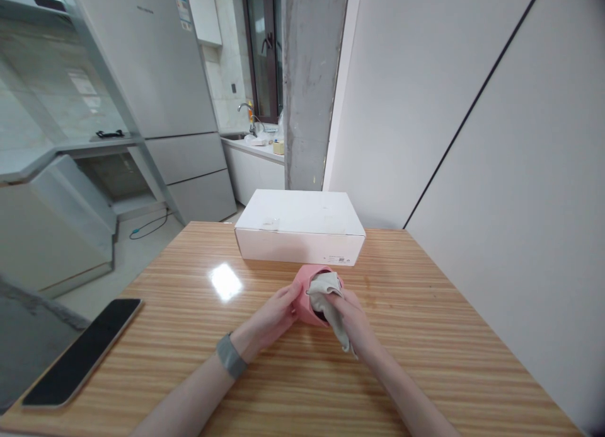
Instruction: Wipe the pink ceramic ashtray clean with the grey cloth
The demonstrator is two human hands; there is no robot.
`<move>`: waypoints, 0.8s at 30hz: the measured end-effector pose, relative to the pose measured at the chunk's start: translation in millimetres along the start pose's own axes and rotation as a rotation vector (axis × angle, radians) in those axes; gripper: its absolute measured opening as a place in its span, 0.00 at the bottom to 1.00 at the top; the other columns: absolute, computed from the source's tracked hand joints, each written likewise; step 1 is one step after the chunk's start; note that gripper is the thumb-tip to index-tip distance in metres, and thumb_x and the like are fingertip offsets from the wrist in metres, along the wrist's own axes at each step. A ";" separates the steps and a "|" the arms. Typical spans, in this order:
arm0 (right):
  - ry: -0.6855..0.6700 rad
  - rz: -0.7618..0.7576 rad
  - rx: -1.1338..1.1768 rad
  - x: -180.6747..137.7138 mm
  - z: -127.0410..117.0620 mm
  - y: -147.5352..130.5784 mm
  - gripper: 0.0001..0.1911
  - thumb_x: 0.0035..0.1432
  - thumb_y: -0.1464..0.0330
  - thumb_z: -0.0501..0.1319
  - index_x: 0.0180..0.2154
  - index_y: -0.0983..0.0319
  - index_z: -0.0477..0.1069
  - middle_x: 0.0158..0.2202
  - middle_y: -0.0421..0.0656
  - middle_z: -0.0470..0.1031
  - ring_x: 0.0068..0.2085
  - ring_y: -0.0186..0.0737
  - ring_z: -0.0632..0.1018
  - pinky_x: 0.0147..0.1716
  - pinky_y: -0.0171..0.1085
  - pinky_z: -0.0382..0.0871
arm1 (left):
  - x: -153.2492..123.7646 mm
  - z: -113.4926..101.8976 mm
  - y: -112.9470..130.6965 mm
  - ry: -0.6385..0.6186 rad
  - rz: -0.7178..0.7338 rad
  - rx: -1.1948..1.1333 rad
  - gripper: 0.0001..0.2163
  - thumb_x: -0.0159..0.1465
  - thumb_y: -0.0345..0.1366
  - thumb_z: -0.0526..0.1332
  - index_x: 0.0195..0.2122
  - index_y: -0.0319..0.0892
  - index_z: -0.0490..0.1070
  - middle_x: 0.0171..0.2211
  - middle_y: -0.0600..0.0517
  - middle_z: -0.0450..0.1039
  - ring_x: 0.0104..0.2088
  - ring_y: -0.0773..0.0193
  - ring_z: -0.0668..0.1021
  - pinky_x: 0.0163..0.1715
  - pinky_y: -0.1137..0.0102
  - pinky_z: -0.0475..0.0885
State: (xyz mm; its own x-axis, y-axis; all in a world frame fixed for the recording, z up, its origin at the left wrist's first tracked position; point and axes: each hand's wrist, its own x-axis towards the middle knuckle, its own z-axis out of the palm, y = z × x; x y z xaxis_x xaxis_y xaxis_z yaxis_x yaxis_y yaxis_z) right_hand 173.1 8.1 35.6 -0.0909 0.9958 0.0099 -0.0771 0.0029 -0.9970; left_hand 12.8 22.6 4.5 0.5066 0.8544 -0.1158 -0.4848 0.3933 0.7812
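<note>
A pink cup (306, 301) lies tilted on the wooden table (425, 336), its mouth turned toward me. My left hand (275, 317) is wrapped round the cup's left side and holds it. My right hand (352, 323) grips a beige cloth (331, 298) whose upper end is pushed into the cup's mouth, while the rest hangs down over my fingers. A grey band sits on my left wrist (230, 355).
A closed white box (300, 235) stands just behind the cup. A black phone (85, 352) lies face up near the table's left edge. White wall panels run along the right side. A fridge, a sink counter and a grey pillar stand beyond the table.
</note>
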 end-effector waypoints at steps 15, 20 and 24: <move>-0.310 -0.250 -0.460 -13.7 10.0 -14.9 0.10 0.61 0.68 0.52 0.34 0.60 0.72 0.40 0.44 0.74 0.43 0.45 0.71 0.46 0.41 0.62 | 4.9 1.8 1.9 0.097 -0.036 -0.069 0.25 0.66 0.50 0.54 0.52 0.33 0.73 0.51 0.40 0.75 0.52 0.52 0.75 0.56 0.61 0.64; -0.229 -0.159 -0.250 -9.7 9.5 -6.6 0.12 0.61 0.63 0.54 0.33 0.60 0.73 0.38 0.43 0.75 0.43 0.45 0.72 0.46 0.41 0.64 | 4.7 7.3 -2.4 0.108 0.029 -0.100 0.25 0.67 0.50 0.53 0.53 0.34 0.72 0.53 0.40 0.74 0.55 0.50 0.73 0.57 0.59 0.63; -0.112 -0.049 -0.073 -4.5 10.7 -0.8 0.13 0.55 0.60 0.57 0.32 0.61 0.74 0.35 0.44 0.76 0.39 0.47 0.73 0.41 0.40 0.67 | 4.7 12.1 -4.3 0.069 0.040 -0.153 0.26 0.67 0.51 0.52 0.56 0.35 0.69 0.56 0.40 0.71 0.59 0.49 0.70 0.59 0.59 0.61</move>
State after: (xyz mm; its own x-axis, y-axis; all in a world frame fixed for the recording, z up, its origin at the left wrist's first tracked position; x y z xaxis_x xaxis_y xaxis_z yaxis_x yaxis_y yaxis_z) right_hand 162.9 2.6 37.2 -0.1989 0.9780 0.0634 -0.0118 0.0623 -0.9980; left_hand 25.9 20.8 8.0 0.4376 0.8893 -0.1326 -0.6087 0.4015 0.6843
